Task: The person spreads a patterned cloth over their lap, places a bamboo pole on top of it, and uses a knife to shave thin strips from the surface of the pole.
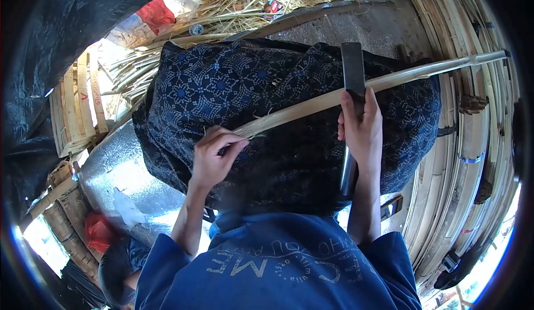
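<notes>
A long split bamboo strip [300,111] runs slantwise across my lap, rising to the right. My left hand [217,153] is closed on its lower left end, where thin fibres stick out. My right hand [360,121] grips a long, square-ended dark knife [352,65] held nearly upright against the strip. Its lower part passes beside my right forearm, and my fingers hide its middle. Beneath both hands a dark blue patterned cloth [222,87] covers my legs.
Long bamboo slats [445,199] line the right side. Bamboo shavings and thin strips [245,18] lie ahead. A wooden crate [78,107] stands at left above a shiny silver sheet [119,165]. Part of another person [119,271] shows at lower left.
</notes>
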`<state>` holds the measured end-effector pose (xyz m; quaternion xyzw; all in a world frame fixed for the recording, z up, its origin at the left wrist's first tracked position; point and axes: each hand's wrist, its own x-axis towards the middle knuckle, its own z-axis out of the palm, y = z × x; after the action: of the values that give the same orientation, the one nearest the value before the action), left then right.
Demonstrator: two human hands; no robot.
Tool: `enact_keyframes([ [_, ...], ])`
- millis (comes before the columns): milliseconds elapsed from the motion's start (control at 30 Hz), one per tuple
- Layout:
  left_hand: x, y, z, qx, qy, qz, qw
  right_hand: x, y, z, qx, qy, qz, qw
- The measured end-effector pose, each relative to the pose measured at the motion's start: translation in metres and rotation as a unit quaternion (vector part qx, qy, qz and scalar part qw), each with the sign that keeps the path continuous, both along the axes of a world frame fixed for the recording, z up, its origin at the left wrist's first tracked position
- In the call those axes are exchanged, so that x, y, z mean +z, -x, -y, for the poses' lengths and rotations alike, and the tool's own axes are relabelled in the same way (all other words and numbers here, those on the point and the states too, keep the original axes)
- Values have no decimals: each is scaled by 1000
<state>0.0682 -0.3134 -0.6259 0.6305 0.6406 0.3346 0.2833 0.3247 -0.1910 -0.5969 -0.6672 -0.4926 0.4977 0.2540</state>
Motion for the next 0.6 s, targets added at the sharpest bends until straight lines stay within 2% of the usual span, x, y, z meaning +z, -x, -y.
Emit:
enact_keyframes([
  [67,8,23,13,45,12,-25,999,-1,-3,1,1,3,-15,1000],
  [133,18,49,27,82,24,-102,991,-4,-3,2,-1,-4,-21,1000],
  [267,36,94,52,245,129,-249,928,-1,-3,3,6,-10,-48,999],
  [333,34,92,51,250,37,-354,901,2,1,4,15,-12,-38,999],
  [400,31,71,37,237,10,-279,930,1,2,3,13,-9,-28,999],
  [433,36,52,24,202,6,-277,940,-1,0,3,17,-7,-32,999],
  [533,15,4,-13,61,-46,-143,987,2,5,4,10,4,-9,1000],
  [600,3,-17,-36,39,-61,-122,990,1,3,3,22,-5,-4,1000],
])
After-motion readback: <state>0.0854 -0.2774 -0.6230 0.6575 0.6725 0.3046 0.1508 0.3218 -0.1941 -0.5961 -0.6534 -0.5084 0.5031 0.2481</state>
